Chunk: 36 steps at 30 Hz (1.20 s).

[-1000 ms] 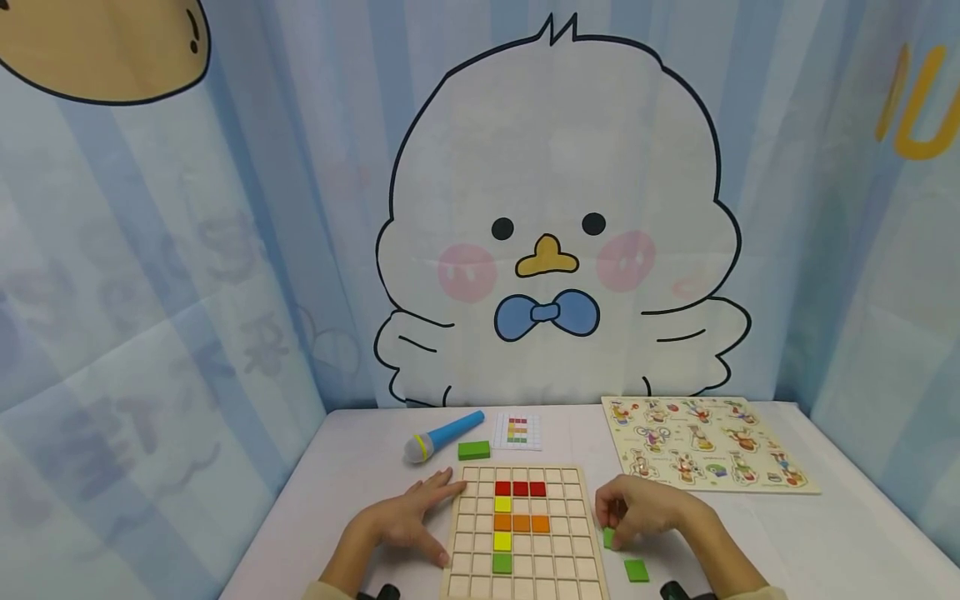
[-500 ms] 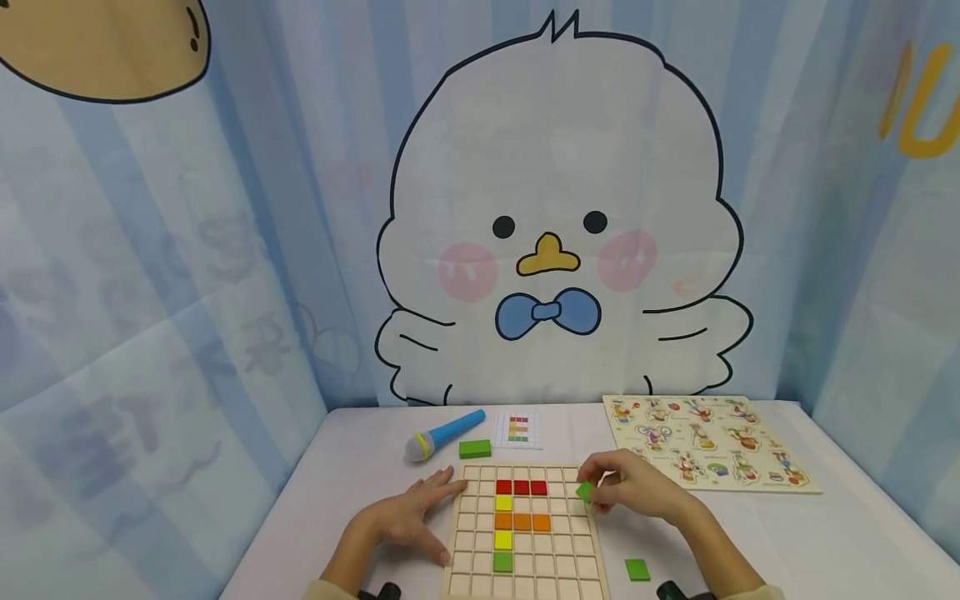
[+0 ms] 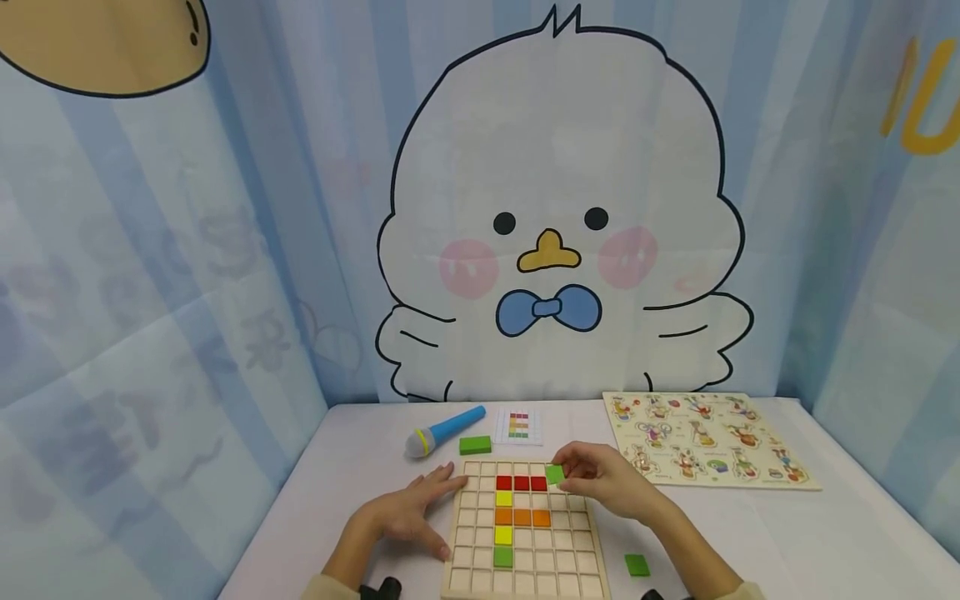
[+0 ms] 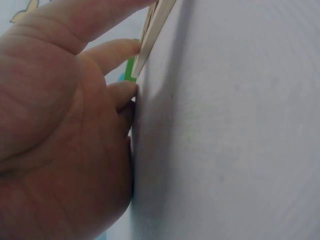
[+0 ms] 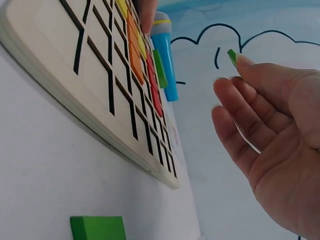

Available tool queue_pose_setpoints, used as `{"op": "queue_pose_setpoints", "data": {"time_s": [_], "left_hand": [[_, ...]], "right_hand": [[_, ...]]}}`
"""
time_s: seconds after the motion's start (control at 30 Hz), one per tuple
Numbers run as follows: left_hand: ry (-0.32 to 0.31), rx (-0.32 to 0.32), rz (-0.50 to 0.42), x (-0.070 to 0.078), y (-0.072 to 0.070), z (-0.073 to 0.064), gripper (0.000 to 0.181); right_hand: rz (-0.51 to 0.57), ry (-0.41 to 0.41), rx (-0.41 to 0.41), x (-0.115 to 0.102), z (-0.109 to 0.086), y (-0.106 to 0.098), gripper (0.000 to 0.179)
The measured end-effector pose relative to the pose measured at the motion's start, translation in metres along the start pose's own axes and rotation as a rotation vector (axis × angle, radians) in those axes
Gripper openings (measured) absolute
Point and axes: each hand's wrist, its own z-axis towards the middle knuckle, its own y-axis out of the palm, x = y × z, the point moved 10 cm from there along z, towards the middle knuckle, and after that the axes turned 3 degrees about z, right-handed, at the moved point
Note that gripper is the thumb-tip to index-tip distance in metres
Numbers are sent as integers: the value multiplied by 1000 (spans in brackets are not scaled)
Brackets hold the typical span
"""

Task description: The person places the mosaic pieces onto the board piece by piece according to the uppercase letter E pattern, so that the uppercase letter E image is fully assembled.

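A wooden grid board (image 3: 536, 575) lies on the table, with red (image 3: 522, 483), yellow (image 3: 503, 536), orange (image 3: 522, 517) and green tiles (image 3: 503, 557) set in some of its squares. My left hand (image 3: 405, 514) rests at the board's left edge, thumb and a fingertip touching the frame, as the left wrist view also shows. My right hand (image 3: 611, 482) pinches a green square tile (image 3: 554, 474) between thumb and finger above the board's upper right, just beside the red row. In the right wrist view the pinched tile (image 5: 232, 57) shows edge-on at the fingertips, raised off the board.
Another green tile (image 3: 637, 566) lies right of the board. Behind the board are a green block (image 3: 475, 445), a blue toy microphone (image 3: 447, 429) and a pattern card (image 3: 518, 427). A wooden picture puzzle board (image 3: 705, 442) lies at the back right.
My right hand has picked up the green tile from the table right of the board and carried it up and left over the grid. My left hand stays at the board's edge.
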Motion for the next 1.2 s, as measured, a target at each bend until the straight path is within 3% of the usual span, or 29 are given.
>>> {"op": "queue_pose_setpoints", "data": {"time_s": [0.2,0.47,0.9,1.2], "left_hand": [[3,5,7,-1,0,-1,104],[-7,14,3,-3,-1,0,104],[-10,5,-6,-2,2,0,103],[5,11,0,1,0,-1,103]], "right_hand": [[-25,2,-25,-7,1,17,23],[-56,-8,-136,-16,1,44,21],[-136,58,-292,-12,-3,91,22],[-206,73,-296,-11,-5,100,24]]}}
